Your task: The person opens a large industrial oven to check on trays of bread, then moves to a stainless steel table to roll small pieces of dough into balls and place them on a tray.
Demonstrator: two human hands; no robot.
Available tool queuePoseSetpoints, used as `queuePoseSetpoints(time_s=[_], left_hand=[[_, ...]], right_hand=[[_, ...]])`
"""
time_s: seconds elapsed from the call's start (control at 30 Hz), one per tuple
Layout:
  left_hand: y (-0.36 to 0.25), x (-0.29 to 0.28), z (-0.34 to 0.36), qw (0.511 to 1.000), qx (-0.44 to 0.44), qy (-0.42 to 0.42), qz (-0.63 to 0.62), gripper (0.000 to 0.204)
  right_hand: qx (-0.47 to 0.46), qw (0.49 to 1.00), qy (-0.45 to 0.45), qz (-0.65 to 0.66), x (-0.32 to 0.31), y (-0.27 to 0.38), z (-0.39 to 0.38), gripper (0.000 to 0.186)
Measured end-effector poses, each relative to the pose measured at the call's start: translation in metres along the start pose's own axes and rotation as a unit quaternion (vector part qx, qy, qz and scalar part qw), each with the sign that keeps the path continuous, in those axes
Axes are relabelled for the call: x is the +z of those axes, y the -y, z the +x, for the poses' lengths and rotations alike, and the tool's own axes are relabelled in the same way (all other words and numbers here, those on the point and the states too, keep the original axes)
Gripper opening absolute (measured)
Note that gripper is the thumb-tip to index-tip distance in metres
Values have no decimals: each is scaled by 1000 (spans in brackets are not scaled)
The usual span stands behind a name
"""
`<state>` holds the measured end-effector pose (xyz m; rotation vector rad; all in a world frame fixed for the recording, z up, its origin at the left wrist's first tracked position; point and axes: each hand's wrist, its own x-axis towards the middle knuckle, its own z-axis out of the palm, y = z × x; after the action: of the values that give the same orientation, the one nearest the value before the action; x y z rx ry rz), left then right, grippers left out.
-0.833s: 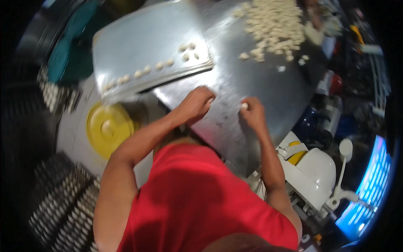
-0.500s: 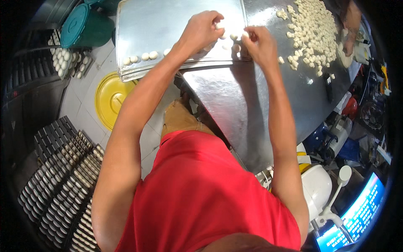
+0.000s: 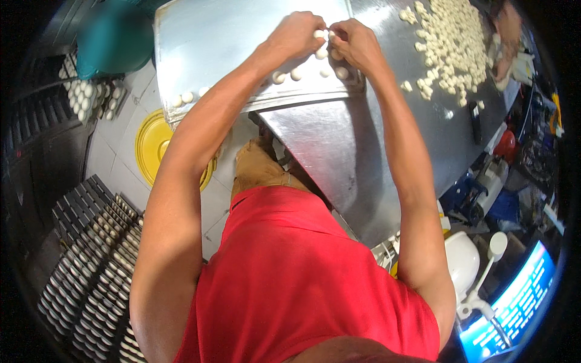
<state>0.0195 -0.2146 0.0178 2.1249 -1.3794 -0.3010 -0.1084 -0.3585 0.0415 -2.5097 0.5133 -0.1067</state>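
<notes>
Both my hands are over a shiny metal tray [image 3: 212, 48] at the top of the view, side by side near its right end. My left hand [image 3: 296, 33] has its fingers closed on a small white dough ball [image 3: 319, 35]. My right hand [image 3: 357, 45] pinches another ball [image 3: 331, 36] just beside it. Several more balls [image 3: 296, 73] rest on the tray below and left of my hands, along the near edge; my left forearm hides part of that row.
A steel table [image 3: 315, 139] holds a pile of dough pieces [image 3: 454, 48], with another person's hand [image 3: 502, 69] at its right. Left are a teal bin [image 3: 112, 42], yellow lid [image 3: 148, 145] and racks of dough [image 3: 91, 272]. A white machine [image 3: 460, 263] and screen [image 3: 508, 302] are lower right.
My hands moved from over the bare table up onto the tray, each with a ball. Since half a second ago they have drawn closer together, the right one shifting up and left.
</notes>
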Motion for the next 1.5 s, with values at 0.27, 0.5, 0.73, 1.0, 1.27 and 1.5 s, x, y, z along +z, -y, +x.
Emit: queuePoseSetpoints(time_s=[0.27, 0.5, 0.73, 1.0, 1.27, 1.5], left_hand=[[-36, 6, -13, 988, 56, -136, -54, 36], [-161, 126, 35, 957, 213, -76, -184, 31], [-190, 196, 108, 927, 374, 15, -20, 18], [-194, 101, -16, 946, 213, 31, -242, 22], [-187, 142, -76, 973, 214, -21, -86, 24], [-142, 129, -115, 979, 163, 84, -88, 24]], right_hand=[[4, 973, -162, -167, -38, -105, -104, 31], [190, 954, -230, 38, -38, -99, -214, 22], [304, 930, -183, 97, -8, -69, -353, 28], [232, 952, -191, 67, -25, -85, -394, 29], [112, 963, -238, -57, 19, -101, -314, 25], [157, 973, -142, -93, 11, -112, -386, 37]])
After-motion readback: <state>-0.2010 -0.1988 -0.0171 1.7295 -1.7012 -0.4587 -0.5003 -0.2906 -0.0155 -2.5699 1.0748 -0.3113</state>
